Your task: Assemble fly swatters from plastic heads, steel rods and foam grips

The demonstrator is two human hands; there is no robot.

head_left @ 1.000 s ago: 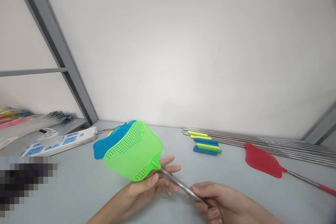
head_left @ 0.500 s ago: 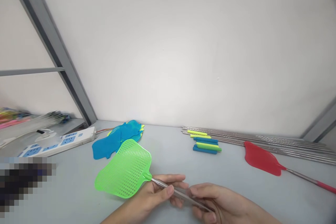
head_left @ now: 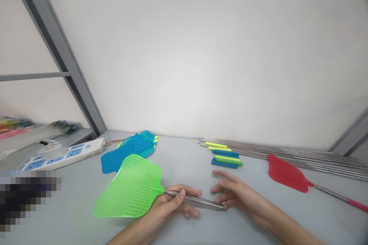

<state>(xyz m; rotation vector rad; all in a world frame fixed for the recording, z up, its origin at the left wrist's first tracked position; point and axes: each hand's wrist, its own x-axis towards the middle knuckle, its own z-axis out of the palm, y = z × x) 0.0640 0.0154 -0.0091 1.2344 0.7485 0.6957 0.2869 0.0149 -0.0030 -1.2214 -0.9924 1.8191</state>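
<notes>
My left hand (head_left: 172, 204) is closed round the metal rod of a green fly swatter (head_left: 133, 187), just below its perforated head. The head points left and the bare rod end points right. Beside that end is my right hand (head_left: 237, 191), its fingers spread and somewhat blurred; one fingertip is at or very near the rod tip. Just beyond the right hand lie several short grip sleeves (head_left: 228, 159) in yellow, blue and green.
Blue swatter heads (head_left: 119, 159) are piled at the left, with yellow ones under them. A white power strip (head_left: 86, 149) lies further left. Long metal rods (head_left: 287, 153) run along the wall at the right, a red fly swatter (head_left: 287, 174) in front of them.
My right hand has let go of the rod, opened and moved up and right toward the grip sleeves. The green swatter in my left hand has shifted slightly left, its rod now more level.
</notes>
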